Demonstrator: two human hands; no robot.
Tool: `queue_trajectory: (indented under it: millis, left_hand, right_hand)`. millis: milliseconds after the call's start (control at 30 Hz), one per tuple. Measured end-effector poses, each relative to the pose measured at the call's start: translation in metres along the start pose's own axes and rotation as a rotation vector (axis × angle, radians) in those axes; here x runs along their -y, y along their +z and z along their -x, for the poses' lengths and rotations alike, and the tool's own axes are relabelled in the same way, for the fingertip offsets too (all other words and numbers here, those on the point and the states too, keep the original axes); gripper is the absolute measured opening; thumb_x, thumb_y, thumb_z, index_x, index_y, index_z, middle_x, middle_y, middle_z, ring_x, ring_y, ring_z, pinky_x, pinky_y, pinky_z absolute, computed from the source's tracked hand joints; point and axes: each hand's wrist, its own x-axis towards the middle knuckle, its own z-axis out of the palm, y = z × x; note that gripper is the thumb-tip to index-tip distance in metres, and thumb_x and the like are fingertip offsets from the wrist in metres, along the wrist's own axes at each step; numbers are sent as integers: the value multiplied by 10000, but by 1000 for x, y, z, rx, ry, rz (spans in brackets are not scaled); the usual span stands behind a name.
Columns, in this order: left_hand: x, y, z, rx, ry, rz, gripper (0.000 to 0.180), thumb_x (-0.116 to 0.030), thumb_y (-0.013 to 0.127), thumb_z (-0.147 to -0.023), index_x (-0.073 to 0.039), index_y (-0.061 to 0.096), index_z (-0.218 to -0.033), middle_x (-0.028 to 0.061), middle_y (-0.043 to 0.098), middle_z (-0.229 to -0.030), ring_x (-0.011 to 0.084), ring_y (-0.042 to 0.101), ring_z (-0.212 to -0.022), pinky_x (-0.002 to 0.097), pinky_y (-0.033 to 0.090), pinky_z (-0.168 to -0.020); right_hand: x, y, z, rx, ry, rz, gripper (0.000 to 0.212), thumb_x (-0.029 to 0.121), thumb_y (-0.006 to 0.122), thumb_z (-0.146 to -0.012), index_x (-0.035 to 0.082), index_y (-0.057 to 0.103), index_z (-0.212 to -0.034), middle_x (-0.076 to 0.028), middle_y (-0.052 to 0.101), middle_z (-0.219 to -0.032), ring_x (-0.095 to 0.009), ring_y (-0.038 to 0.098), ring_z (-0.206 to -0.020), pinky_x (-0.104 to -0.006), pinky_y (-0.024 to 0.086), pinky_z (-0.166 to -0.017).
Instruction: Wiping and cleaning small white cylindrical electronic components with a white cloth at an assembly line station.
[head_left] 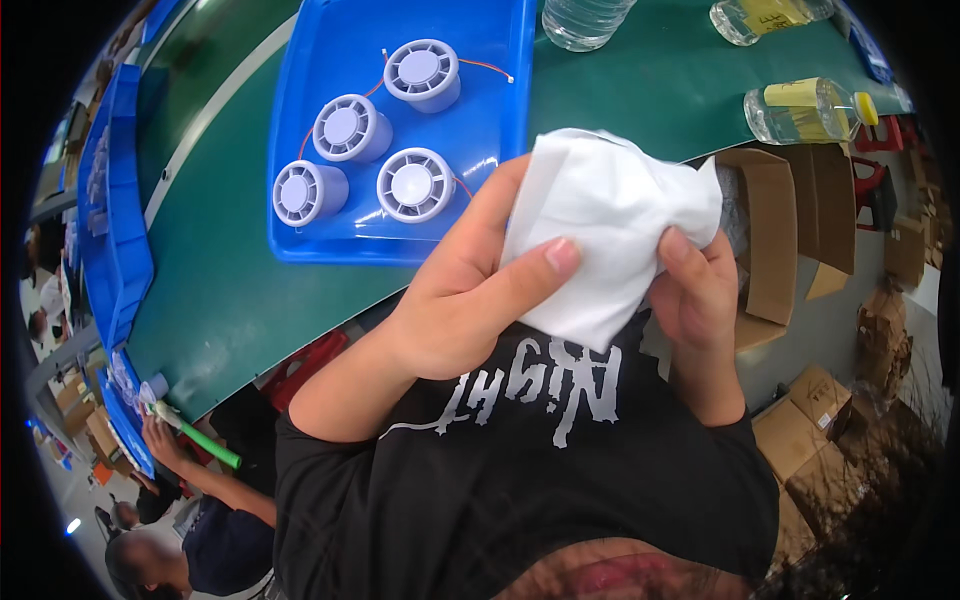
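In front of my chest I hold a white cloth [610, 215] in both hands. My left hand [475, 275] closes on its left side, thumb lying across the front and the fingers hidden behind. At the lower right edge, my right hand [697, 285] pinches the cloth between thumb and curled fingers. The cloth looks folded and creased; whether anything is inside it I cannot tell. Just beyond my left hand, a blue tray [345, 245] holds several round, pale lilac fan-like units [415, 185] with slotted rims, some with thin red wires.
The tray rests on a green table [215, 300]. Clear bottles with yellow labels [800, 110] lie at the far right, near another clear bottle [585, 20]. Open cardboard boxes [775, 240] stand on the right. At left are blue bins [115, 240] and a co-worker's hand [160, 440] by a green-handled tool [210, 445].
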Motion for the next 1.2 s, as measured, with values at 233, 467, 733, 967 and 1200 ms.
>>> queue_trajectory:
  millis: [233, 467, 733, 967, 1200]
  left_hand:
    - [-10, -12, 0, -100, -105, -204, 397, -131, 516, -1008, 26, 405, -1356, 95, 618, -1193, 127, 598, -1081, 271, 481, -914]
    - [-18, -8, 10, -186, 60, -195, 342, -103, 517, -1002, 25, 453, -1313, 100, 647, -1134, 147, 621, -1038, 287, 507, -866]
    - [-37, -32, 9, 182, 554, -871, 317, 161, 451, -747, -13, 687, -870, 173, 681, -949, 239, 676, -774, 285, 522, -693]
    - [-50, -32, 6, 154, 493, -800, 246, 137, 434, -718, -8, 633, -733, 136, 668, -852, 198, 604, -658, 256, 455, -599]
    - [-41, -42, 5, 94, 242, -256, 225, -57, 366, -927, 14, 549, -1037, 60, 595, -969, 110, 549, -903, 236, 404, -805]
  right_hand:
    - [17, 11, -8, 42, 69, 233, 377, 117, 612, -938, -53, 544, -1268, -122, 649, -1172, -182, 614, -1071, -305, 456, -942]
    - [19, 11, -14, 79, -6, 264, 353, 71, 612, -927, -59, 550, -1249, -124, 655, -1158, -180, 618, -1064, -305, 459, -936]
    - [28, 6, -37, 430, -401, 413, 217, -101, 504, -783, -24, 689, -864, -168, 660, -909, -207, 630, -757, -269, 473, -651]
    - [42, 17, -45, 488, -405, 530, 212, -83, 484, -692, 5, 674, -727, -155, 656, -864, -205, 610, -727, -251, 438, -613]
    - [30, 8, -51, 499, -228, 43, 278, -3, 366, -879, -63, 591, -1032, -136, 646, -991, -164, 625, -866, -243, 463, -737]
